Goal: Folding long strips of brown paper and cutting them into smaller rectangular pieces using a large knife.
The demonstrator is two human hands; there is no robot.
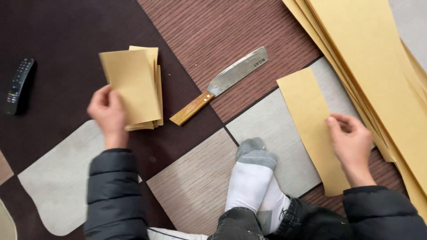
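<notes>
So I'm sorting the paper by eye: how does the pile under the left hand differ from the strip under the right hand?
The small stack is many short sheets piled unevenly, while the long strip is one flat sheet. The stack lies on dark brown floor by the left hand; the strip lies on a pale grey panel, pressed by the right hand. The stack is squat; the strip is narrow and far longer. Both are the same tan paper.

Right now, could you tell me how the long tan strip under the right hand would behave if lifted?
The long tan strip looks thin and flat, so probably floppy and light. The right hand pins only one edge, so it may slide on the smooth floor.
</notes>
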